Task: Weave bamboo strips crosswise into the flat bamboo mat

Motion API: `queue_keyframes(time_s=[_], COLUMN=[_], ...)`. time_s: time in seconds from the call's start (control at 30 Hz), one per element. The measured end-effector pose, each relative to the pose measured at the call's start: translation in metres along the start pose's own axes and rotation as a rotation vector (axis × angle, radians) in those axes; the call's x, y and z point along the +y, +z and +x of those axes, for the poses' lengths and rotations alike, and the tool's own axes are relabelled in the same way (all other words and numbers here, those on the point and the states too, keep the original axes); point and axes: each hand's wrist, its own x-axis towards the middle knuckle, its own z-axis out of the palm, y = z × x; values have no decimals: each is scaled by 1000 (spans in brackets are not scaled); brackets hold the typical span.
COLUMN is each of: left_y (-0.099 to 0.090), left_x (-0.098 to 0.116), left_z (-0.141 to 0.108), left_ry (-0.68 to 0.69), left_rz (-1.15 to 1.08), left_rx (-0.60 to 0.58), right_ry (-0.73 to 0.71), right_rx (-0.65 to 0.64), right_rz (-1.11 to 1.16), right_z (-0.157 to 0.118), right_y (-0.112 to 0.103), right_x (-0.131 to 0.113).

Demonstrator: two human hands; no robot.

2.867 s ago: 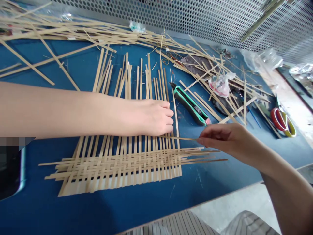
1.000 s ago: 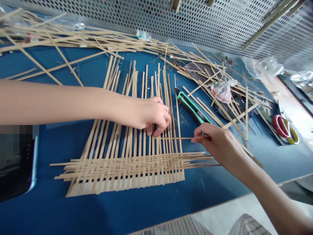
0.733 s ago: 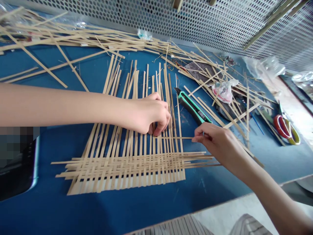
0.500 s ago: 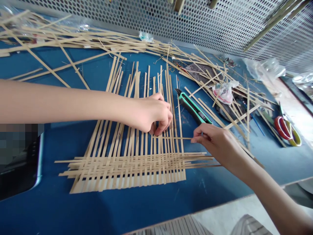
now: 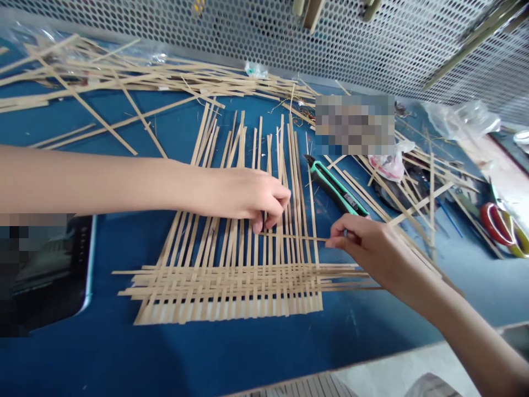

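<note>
A thin pale bamboo strip [image 5: 300,237] runs crosswise over the upright strips. Its right end is pinched by my right hand [image 5: 367,240], to the right of the weave. My left hand [image 5: 264,198] reaches in from the left over the upright strips. Its thumb and fingers are closed at the left end of that same strip, and partly hide it. Below both hands, the woven bamboo mat [image 5: 231,281] has several cross strips packed near its lower edge. Just above my right hand lies a green and black utility knife [image 5: 336,187], blade pointing to the upper left.
Loose bamboo strips [image 5: 173,74] lie piled along the back, by a perforated metal panel [image 5: 248,33]. Scissors with red and yellow handles [image 5: 502,229] lie at far right. A crumpled plastic bag [image 5: 390,165] rests among strips. A dark-screened device [image 5: 61,275] sits at left.
The view has swung slightly left, so the tabletop appears shifted right. My left hand has moved a little left along the cross strip. My right hand still pinches the strip's right end.
</note>
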Motion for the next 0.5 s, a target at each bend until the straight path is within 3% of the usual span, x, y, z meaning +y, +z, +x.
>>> queue_keyframes(time_s=[0.3,0.5], left_y=[1,6], left_x=[1,2], left_z=[7,3], left_ry=[57,23], left_rz=[161,194], left_rx=[-127,-107], right_ry=[-71,-102], right_rx=[-24,-16], right_rz=[30,36], right_z=[0,-7], right_y=[0,0], right_x=[14,20])
